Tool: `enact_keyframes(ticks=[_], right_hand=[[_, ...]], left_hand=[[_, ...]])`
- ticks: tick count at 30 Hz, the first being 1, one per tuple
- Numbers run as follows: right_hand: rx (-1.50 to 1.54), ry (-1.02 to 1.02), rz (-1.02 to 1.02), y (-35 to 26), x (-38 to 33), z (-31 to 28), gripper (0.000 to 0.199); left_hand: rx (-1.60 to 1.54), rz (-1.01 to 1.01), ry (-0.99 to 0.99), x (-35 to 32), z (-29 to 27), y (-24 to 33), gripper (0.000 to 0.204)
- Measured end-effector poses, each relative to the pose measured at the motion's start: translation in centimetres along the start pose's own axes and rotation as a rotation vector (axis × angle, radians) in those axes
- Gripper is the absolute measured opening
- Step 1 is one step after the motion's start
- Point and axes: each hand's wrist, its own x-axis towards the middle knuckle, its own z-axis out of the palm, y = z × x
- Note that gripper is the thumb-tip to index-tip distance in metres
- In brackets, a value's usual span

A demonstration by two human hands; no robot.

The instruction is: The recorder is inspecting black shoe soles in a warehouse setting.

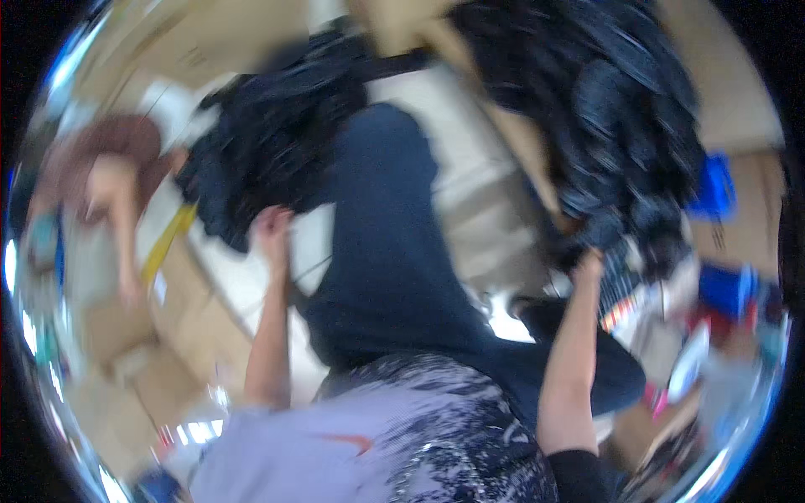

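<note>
My left hand (272, 232) hangs beside a heap of black, soft-looking items (268, 126) on the pale floor. Its fingers are curled but smeared by motion, and I see nothing in them. At the lower end of a large pile of glossy black pieces (599, 101) in a cardboard box, my right hand (589, 261) is closed at the edge of a black piece (599, 230). Blur hides what kind of pieces these are. My bent leg (386, 218) in dark trousers lies between the two heaps.
Another person's arm (122, 218) reaches down at the left, near a yellow strip (172, 239). Cardboard boxes (197, 293) stand at left and a carton (738, 218) at right. Blue items (714, 189) and mixed clutter (688, 352) lie on the right.
</note>
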Motion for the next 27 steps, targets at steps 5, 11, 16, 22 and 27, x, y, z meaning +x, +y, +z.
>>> enact_keyframes(ticks=[5, 11, 16, 22, 27], right_hand=[[0.578, -0.076, 0.552, -2.8, 4.1, -3.6, 0.032], [0.474, -0.207, 0.201, -4.4, -0.4, -4.5, 0.046], [0.341, -0.023, 0.129, -4.0, -6.0, -3.5, 0.043], [0.187, 0.020, 0.145, 1.5, -8.7, -3.5, 0.044], [0.124, 0.002, 0.210, 4.4, -9.0, -2.7, 0.044]], left_hand=[[-0.107, -1.012, -0.068, -11.9, -0.9, -18.5, 0.045], [0.824, -0.819, -0.371, -16.6, -1.9, -20.6, 0.060], [0.272, -1.313, 0.052, -14.9, -2.1, -22.9, 0.108], [0.185, -1.240, 0.182, -11.6, -1.5, -26.1, 0.121], [0.045, -1.275, -0.304, -7.8, -2.1, -24.2, 0.098]])
